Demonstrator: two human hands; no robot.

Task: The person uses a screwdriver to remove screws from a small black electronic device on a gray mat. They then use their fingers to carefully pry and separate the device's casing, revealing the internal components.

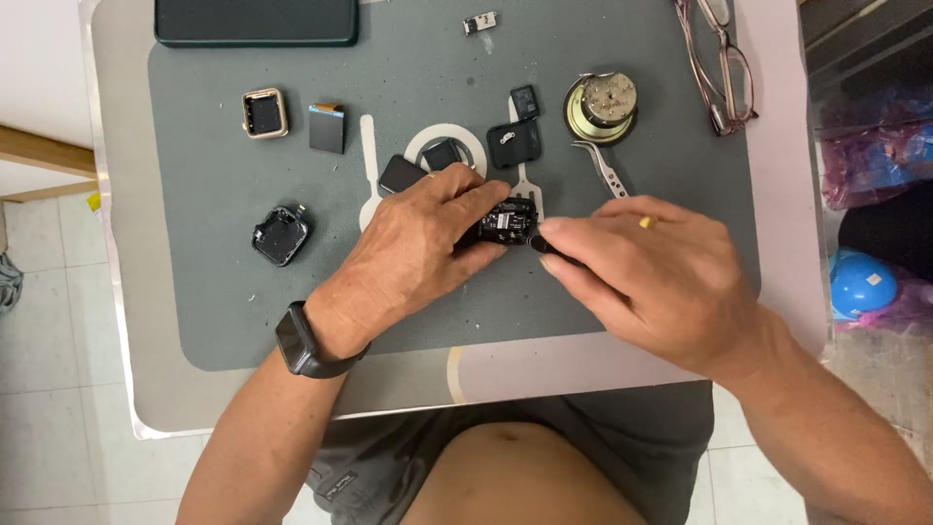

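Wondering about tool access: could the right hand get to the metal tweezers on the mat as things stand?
Probably yes. The tweezers lie just beyond the right hand on bare mat, nothing between. But that hand already pinches a dark tool, so it would need freeing.

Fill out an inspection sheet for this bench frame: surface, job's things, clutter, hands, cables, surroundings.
Surface: grey work mat on a pale table, dusty specks.
Job's things: small opened black watch body, circuit side up; dark tool tip at its right edge.
Clutter: gold watch case, dark screen module, black watch shell, white ring, tweezers, round metal part, glasses, dark tablet.
Hands: left hand holds the watch body; right hand pinches the tool.
Cables: nothing seen.
Surroundings: tiled floor, blue helmet at right.
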